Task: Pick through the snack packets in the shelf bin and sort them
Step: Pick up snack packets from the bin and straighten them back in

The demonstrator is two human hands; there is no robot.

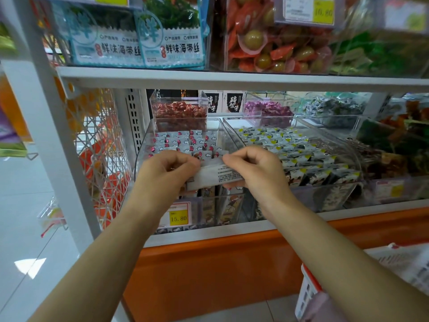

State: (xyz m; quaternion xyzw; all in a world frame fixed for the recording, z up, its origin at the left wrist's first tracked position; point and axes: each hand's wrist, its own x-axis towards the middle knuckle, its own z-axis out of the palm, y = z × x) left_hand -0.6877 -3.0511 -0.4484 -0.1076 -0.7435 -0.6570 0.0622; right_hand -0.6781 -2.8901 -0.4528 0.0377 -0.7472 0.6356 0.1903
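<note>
With both bare forearms reaching up and forward, the left hand (170, 169) and right hand (253, 169) are curled, knuckles up, pinching opposite ends of a flat white printed snack packet (214, 176). It is held level over the front edge of the clear plastic shelf bin (142, 145). Behind it, small white-and-red wrapped packets (185, 141) fill that bin in rows.

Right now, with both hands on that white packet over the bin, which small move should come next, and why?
Probably lower the packet into the front of the bin. Left hand and right hand pinch it flat just above the upright rows, and it belongs in line.
</note>
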